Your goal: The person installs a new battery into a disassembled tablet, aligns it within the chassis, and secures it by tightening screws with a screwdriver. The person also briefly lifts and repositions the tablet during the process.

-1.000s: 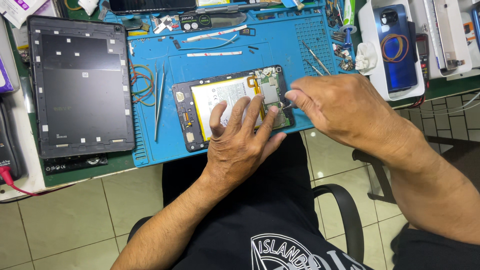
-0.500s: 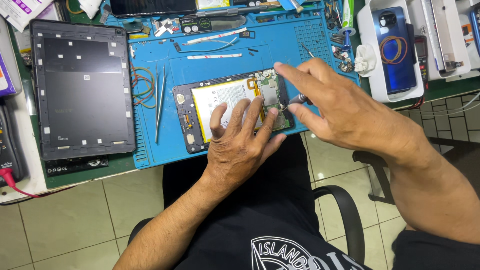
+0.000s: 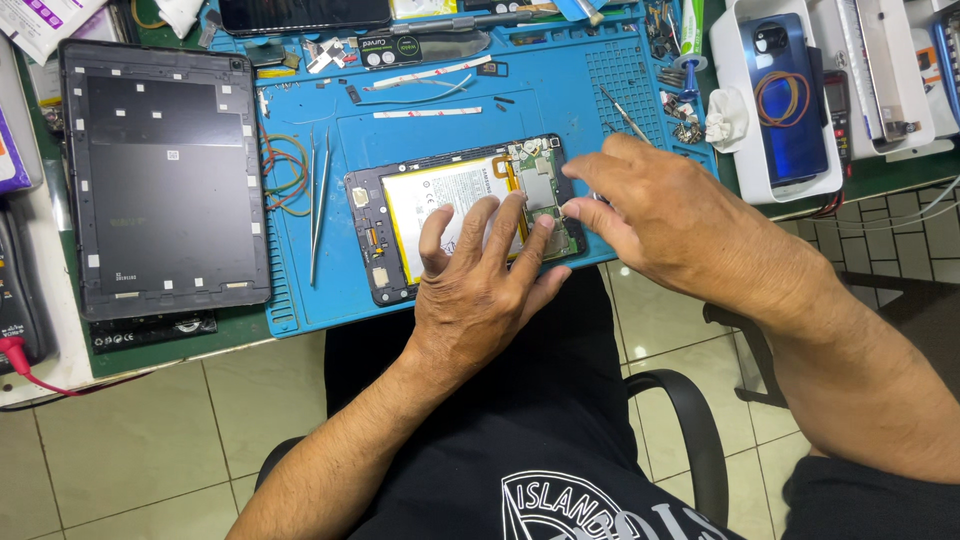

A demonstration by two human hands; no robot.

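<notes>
Head view: one opened tablet (image 3: 455, 215) lies on the blue mat (image 3: 430, 290) at the worktop's near edge, long axis left to right, slightly tilted. Left hand (image 3: 480, 290) presses spread fingers (image 3: 500, 225) onto its battery; right hand (image 3: 670, 215) pinches fingertips at the circuit board, grasp contents unclear

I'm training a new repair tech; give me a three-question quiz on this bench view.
1. True or false: the left hand rests on the opened tablet.
2. The right hand works at which end of the tablet: A) the circuit-board end, B) the far end from the board?
3. What lies on the blue mat just left of the tablet?

Key: 1 true. 2 A. 3 Metal tweezers.
</notes>
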